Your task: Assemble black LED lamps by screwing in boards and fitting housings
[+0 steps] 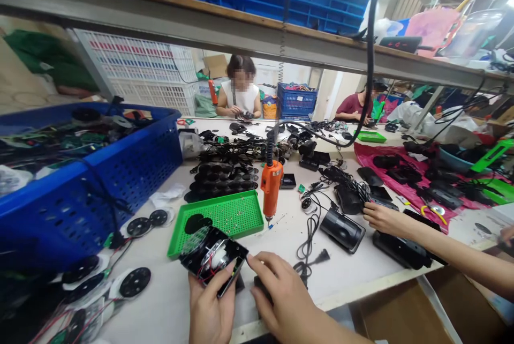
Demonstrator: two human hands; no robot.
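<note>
Long and white, the table (160,296) is full of small black parts; across it sit a person in a white top (251,100) and a person in dark red (348,105). From the head view, I see the left hand (212,304) clamped on an open black box (231,244); the box is tipped up, in front of a green tray (176,238). The right hand (283,290) is bent, with a fingertip at the box's corner; I cannot tell if it grips the dark thing (260,284) under its fingers; an orange power screwdriver (272,191) hangs by the tray; a big blue basket (148,167) is on the left; at right, another worker's hand (377,219) is by some black wires.
</note>
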